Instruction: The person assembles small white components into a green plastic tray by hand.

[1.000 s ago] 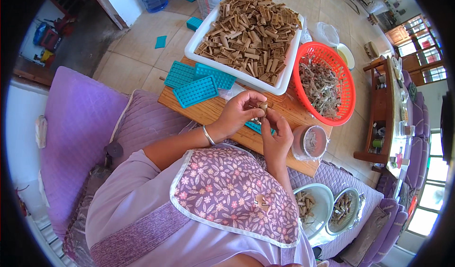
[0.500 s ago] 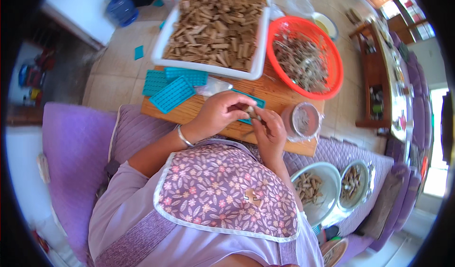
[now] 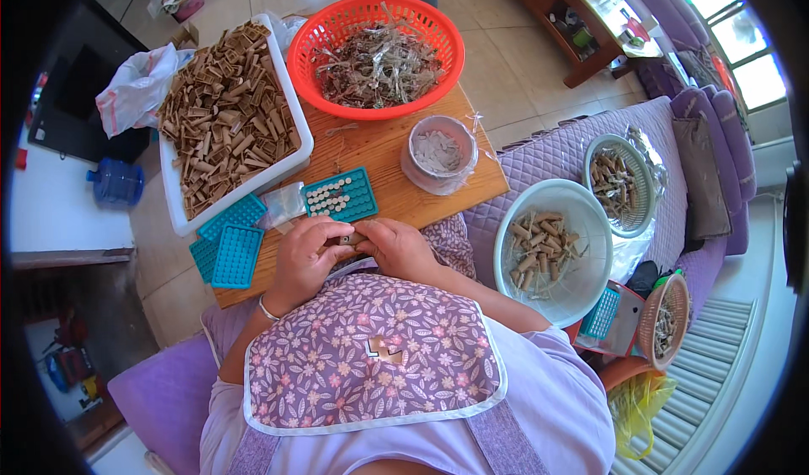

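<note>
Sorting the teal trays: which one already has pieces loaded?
The teal tray nearest the hands, beside the round tub; pale round ends fill part of its grid. The others look empty.

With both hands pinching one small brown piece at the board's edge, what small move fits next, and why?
Probably carry the small brown piece, pinched between left hand and right hand, up to the teal tray: its near rows are part-filled and it lies just beyond the fingers.

Red basket (image 3: 438, 32), blue water jug (image 3: 114, 182)
</note>
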Demonstrator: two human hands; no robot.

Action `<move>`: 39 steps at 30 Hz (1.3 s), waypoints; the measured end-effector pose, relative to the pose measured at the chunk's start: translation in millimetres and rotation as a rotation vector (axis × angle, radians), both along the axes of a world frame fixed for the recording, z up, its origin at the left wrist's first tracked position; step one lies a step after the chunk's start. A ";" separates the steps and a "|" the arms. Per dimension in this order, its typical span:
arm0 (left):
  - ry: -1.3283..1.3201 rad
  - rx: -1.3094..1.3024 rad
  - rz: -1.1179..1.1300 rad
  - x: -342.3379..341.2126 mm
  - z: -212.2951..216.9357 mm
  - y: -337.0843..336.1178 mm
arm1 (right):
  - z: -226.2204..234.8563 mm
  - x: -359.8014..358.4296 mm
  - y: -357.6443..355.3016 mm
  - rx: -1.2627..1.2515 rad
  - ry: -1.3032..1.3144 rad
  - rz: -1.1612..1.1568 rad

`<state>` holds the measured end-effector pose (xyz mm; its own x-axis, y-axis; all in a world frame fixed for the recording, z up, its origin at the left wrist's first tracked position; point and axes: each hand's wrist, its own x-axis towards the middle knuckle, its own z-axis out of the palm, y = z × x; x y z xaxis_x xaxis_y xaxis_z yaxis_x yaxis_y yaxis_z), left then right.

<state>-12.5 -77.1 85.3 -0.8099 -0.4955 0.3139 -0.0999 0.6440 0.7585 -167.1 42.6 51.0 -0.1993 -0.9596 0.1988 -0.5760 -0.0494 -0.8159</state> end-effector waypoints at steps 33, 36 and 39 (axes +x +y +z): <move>0.475 1.560 -0.034 -22.6 -46.2 7.0 | -43.1 -162.2 -62.6 0.379 0.576 -0.076; 0.450 1.567 -0.048 -21.4 -53.0 3.1 | -42.0 -160.5 -59.1 0.323 0.587 -0.126; 0.414 1.584 -0.050 -23.2 -56.6 1.4 | -36.6 -157.4 -50.8 0.293 0.449 -0.228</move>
<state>-35.7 -75.6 28.7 -0.8289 -0.4928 -0.2649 0.2619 -0.7602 0.5946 -324.4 -8.2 14.4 -0.3645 -0.9301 0.0443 -0.8383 0.3071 -0.4505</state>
